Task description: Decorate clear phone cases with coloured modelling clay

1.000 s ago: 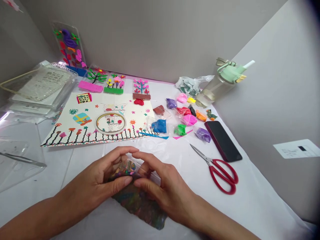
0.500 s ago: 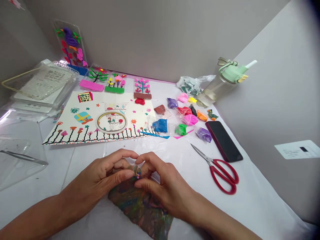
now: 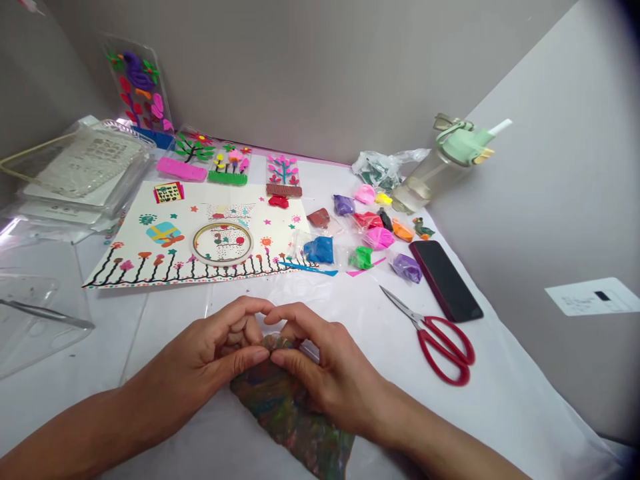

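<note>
Between my two hands is a thin sheet of modelling clay point(image 3: 295, 420), brownish with swirls of green, blue and red. It narrows toward my fingers and widens toward the lower edge of the view. My left hand point(image 3: 220, 353) pinches its upper end, the thumb on top and the fingers curled behind. My right hand point(image 3: 320, 367) grips the same end from the other side, its thumb tip against the left thumb. Both forefingers meet above the clay. A bit of clear film shows near the right fingers. The underside of the clay is hidden.
Red-handled scissors point(image 3: 445, 347) and a phone point(image 3: 447, 280) lie to the right. Bagged coloured clay, including a blue lump point(image 3: 319, 251), sits behind. A tape roll point(image 3: 195, 257) rests on a decorated sheet point(image 3: 120, 230). A bottle point(image 3: 425, 180) leans back right; tweezers point(image 3: 47, 315) lie left.
My thumbs have come together over the clay's upper end, covering the small folded bit that stuck up between them. The clay sheet has shifted slightly to the right.
</note>
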`<control>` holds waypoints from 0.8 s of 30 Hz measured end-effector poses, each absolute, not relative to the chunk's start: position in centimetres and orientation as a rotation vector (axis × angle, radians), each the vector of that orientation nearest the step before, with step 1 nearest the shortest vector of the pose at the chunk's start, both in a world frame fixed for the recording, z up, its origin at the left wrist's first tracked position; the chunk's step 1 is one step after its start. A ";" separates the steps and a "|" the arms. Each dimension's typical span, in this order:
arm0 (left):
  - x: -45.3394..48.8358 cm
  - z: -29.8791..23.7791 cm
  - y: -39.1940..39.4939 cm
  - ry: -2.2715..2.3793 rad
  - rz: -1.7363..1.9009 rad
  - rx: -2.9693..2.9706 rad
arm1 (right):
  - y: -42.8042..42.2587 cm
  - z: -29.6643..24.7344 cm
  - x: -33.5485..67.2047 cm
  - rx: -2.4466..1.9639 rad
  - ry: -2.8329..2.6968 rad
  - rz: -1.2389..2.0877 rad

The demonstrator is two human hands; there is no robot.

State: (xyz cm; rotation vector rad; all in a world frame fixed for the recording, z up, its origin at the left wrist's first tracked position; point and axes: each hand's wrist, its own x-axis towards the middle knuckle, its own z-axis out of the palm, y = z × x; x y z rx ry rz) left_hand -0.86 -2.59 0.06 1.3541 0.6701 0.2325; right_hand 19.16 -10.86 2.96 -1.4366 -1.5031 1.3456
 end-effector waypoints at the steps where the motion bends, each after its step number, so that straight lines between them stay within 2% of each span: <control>1: -0.8 0.1 -2.5 0.676 0.228 1.351 | -10.8 3.0 19.3 -1.443 -1.499 1.363; 7: -0.7 -0.2 -2.3 0.676 0.247 1.319 | -10.7 3.2 19.6 -1.425 -1.448 1.468; 13: -0.7 -0.2 -2.5 0.668 0.244 1.330 | -10.8 3.0 19.4 -1.433 -1.496 1.354; 21: -0.8 -0.6 -2.3 0.666 0.203 1.308 | -10.6 3.2 20.2 -1.379 -1.443 1.498; 24: -0.9 -0.6 -2.3 0.657 0.200 1.311 | -10.6 2.7 19.9 -1.363 -1.406 1.443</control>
